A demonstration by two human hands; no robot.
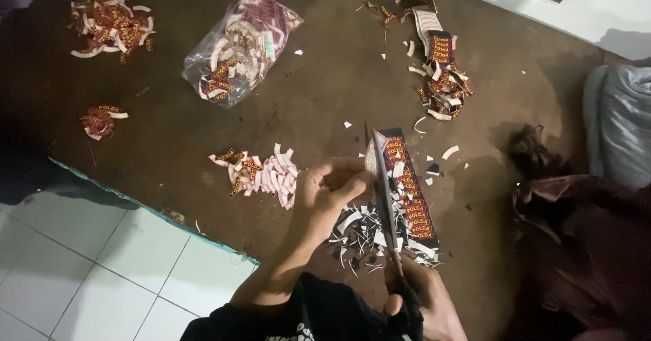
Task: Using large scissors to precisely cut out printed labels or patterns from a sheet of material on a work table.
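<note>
While the left hand (332, 186) pinches the near edge of a dark label strip (409, 188) between thumb and fingers, the right hand (424, 300) is closed around the handles of the scissors (384, 195), whose blades point away from the person and lie along the strip's left edge. How far the blades gape cannot be told. The strip sits on a brown mat (319, 103), with a litter of white and dark offcuts (369, 236) under and just beside it. A small heap of cut labels (261, 171) lies just left of the left hand. Farther off rest a clear bag (241, 46) of labels, two more heaps (112, 29) at the far left, and a tangle of uncut strips (437, 63) at the far right. Bare mat lies open between the bag and the tangle. The mat's near left edge meets white floor tiles (88, 273); dark cloth (583, 232) crowds the right side.
</note>
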